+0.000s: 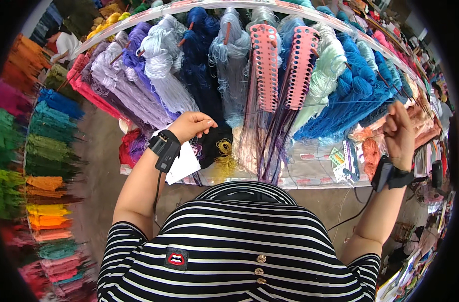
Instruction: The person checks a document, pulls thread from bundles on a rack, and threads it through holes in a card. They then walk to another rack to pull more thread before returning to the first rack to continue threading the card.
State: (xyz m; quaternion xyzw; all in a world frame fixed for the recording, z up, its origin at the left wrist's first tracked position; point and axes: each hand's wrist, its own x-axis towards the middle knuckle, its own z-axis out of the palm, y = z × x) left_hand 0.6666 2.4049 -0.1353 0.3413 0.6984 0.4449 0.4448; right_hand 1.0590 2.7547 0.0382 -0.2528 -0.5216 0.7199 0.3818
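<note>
The left hand (191, 125) is curled loosely with its fingers folded under, resting against a bundle of black yarn (217, 138) at the near edge of the hanging skeins; whether it actually pinches any strand cannot be told. A white paper sheet (184, 166) shows just below that wrist, which wears a black strapped device (165, 147) with a cable running down. The right hand (398, 132) is raised at the right side, its fingers pinched together on a thin blue thread (340, 102) that stretches leftward, taut, toward two pink perforated boards (282, 65) hanging in the middle. Thin dark threads (272, 151) drop from those boards toward the desk (315, 173), whose pale top shows beneath them. Behind the boards a curved rail carries many skeins: lilac yarn (134, 90) to the left, navy yarn (199, 60) beside it, pale mint yarn (322, 75) and bright blue yarn (358, 95) to the right. Small paper tags (343, 158) lie on the desk near the right wrist. More coloured bundles, green and orange, hang along the far left (43, 151).
</note>
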